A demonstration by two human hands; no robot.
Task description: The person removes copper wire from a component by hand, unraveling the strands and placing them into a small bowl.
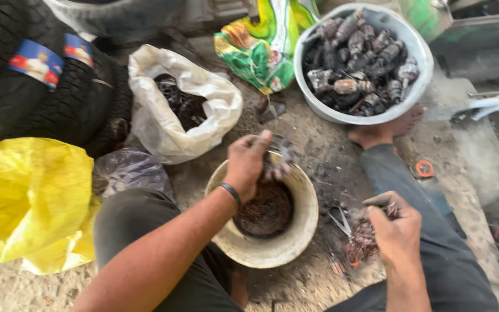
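left hand [248, 163]: frame centre, fingers closed on dark metal part [278, 157] over cream bucket [295, 231] | right hand [397, 228]: lower right, fingers gripping copper wire bundle [362, 242] | pliers [342, 222] on floor

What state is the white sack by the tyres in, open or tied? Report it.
Open. The white sack has its mouth rolled back and gaping, and dark tangled scrap shows inside it. How full it is cannot be told.

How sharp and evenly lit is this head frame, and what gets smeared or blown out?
Head view: soft daylight, no hard shadows; the left hand over the cream round bucket is motion-blurred, the right hand softer too; the yellow plastic bag nearly blows out; the grey basin of dark metal parts stays readable.
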